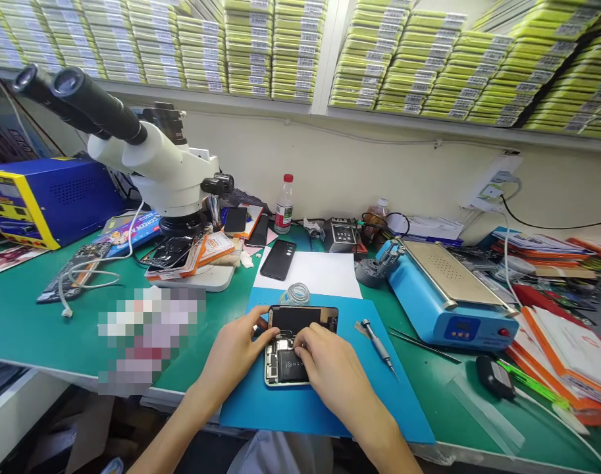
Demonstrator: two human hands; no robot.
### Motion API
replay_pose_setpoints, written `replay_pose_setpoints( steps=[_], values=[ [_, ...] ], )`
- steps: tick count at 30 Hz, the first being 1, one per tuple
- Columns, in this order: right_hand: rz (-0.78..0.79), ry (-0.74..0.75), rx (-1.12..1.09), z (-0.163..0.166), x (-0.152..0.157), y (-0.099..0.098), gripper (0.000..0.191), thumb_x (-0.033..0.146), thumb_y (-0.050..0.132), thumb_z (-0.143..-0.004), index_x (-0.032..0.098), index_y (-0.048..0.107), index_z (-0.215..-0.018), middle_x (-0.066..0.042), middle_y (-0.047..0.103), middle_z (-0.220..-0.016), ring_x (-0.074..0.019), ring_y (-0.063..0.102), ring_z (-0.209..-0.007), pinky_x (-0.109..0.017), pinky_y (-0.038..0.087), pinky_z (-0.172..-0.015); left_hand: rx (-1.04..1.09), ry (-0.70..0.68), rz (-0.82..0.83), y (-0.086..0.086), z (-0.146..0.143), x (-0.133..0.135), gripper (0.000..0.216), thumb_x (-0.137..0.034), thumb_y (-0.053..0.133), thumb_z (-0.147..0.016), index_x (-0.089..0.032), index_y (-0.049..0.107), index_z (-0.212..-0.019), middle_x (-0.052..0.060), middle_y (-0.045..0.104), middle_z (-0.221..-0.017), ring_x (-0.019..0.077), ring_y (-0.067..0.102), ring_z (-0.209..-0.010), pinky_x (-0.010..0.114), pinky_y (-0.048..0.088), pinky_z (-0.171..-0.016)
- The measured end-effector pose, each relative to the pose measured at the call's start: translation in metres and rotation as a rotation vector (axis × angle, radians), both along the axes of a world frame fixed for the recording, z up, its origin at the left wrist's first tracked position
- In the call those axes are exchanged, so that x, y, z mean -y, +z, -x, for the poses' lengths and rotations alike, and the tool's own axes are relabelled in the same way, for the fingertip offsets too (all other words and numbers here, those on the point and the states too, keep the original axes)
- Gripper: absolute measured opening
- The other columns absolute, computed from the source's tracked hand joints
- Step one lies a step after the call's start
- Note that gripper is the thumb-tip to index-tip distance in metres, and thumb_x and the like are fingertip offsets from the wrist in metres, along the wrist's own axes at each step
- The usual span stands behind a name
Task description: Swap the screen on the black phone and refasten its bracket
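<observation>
An opened phone [283,362] lies on a blue mat [330,408], its black screen panel [303,318] folded back at the far end and the battery and circuit board exposed. My left hand [238,352] rests against the phone's left edge with the thumb and fingers curled at the screen's corner. My right hand [330,368] lies over the phone's right side, fingertips pressed onto the battery area. Whether either hand pinches a small part is hidden.
A screwdriver [378,342] and thin tweezers [423,345] lie right of the phone. A blue heating plate machine [448,296] stands at right, a white microscope [152,158] at left. A black phone [278,259], white sheet, tape roll [296,293] and bottle [284,204] sit behind.
</observation>
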State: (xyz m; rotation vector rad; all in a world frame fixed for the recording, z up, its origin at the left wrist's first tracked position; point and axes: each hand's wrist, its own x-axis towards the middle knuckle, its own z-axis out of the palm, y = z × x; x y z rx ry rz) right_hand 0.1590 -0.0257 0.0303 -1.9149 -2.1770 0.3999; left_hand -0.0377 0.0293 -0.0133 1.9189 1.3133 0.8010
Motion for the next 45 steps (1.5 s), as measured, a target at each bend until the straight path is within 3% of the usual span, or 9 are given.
replay_pose_setpoints(
  steps=[13, 24, 37, 45],
  values=[
    [0.072, -0.046, 0.126, 0.011, -0.007, 0.010, 0.017, 0.006, 0.061, -0.097, 0.020, 0.070, -0.096, -0.004, 0.074, -0.100, -0.0215, 0.071, -0.091, -0.032, 0.034, -0.067, -0.022, 0.003, -0.030, -0.001, 0.001, 0.000, 0.024, -0.040, 0.057, -0.100, -0.030, 0.063, -0.121, -0.002, 0.076, -0.098, 0.0213, 0.067, -0.078, 0.030, 0.039, -0.068],
    [-0.056, 0.039, 0.123, -0.003, -0.002, 0.003, 0.020, 0.009, 0.052, -0.103, 0.023, 0.067, -0.100, -0.002, 0.071, -0.102, -0.0189, 0.068, -0.092, -0.029, 0.043, -0.073, -0.035, -0.003, -0.044, 0.002, 0.001, 0.001, 0.025, -0.043, 0.054, -0.101, -0.028, 0.061, -0.120, 0.001, 0.079, -0.100, 0.0259, 0.073, -0.089, 0.032, 0.043, -0.070],
    [-0.106, 0.087, 0.218, 0.006, -0.004, -0.003, 0.029, -0.008, 0.051, -0.088, 0.019, 0.061, -0.093, -0.004, 0.066, -0.089, -0.0208, 0.060, -0.079, -0.033, 0.033, -0.065, -0.042, -0.004, -0.057, 0.003, 0.000, 0.003, 0.014, -0.039, 0.056, -0.103, -0.028, 0.057, -0.112, -0.001, 0.078, -0.100, 0.0242, 0.074, -0.089, 0.031, 0.041, -0.070],
    [-0.098, 0.015, 0.096, 0.000, -0.001, 0.001, 0.023, 0.006, 0.046, -0.103, 0.022, 0.062, -0.101, -0.002, 0.070, -0.098, -0.0185, 0.066, -0.085, -0.030, 0.041, -0.071, -0.065, 0.006, -0.084, 0.001, -0.001, 0.002, 0.015, -0.036, 0.058, -0.103, -0.028, 0.056, -0.115, -0.001, 0.079, -0.102, 0.0240, 0.075, -0.090, 0.030, 0.045, -0.072]
  ],
)
